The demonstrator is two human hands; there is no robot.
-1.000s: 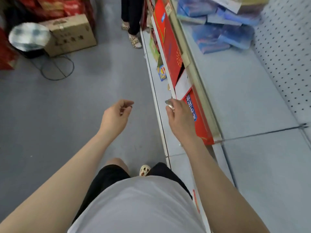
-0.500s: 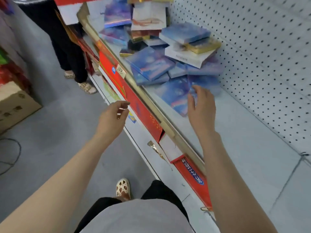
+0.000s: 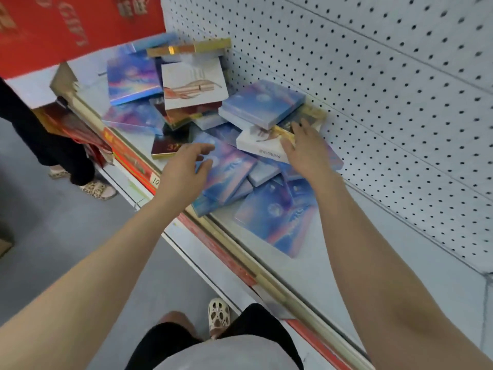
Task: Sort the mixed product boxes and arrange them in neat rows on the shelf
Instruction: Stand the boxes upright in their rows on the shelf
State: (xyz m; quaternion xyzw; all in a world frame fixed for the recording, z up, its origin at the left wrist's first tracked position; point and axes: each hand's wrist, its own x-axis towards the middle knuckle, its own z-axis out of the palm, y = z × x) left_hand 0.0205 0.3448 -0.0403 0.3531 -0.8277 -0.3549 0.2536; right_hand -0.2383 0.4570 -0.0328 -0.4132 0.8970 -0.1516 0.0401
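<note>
Head view: both hands over the box heap

Shelf [image 3: 333, 265]: grey, pegboard behind. Product boxes [image 3: 262, 105]: mixed heap, far left, unsorted. Right hand [image 3: 306, 149]: advanced from the near blue box; straight fingers rest on white box [image 3: 262, 146]. Left hand [image 3: 184, 169]: crossed from aisle; fingers loosely spread over blue box [image 3: 229, 172], grip unclear.

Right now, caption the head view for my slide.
Both hands, left hand and right hand, reach into a jumbled pile of boxes on the shelf.
</note>
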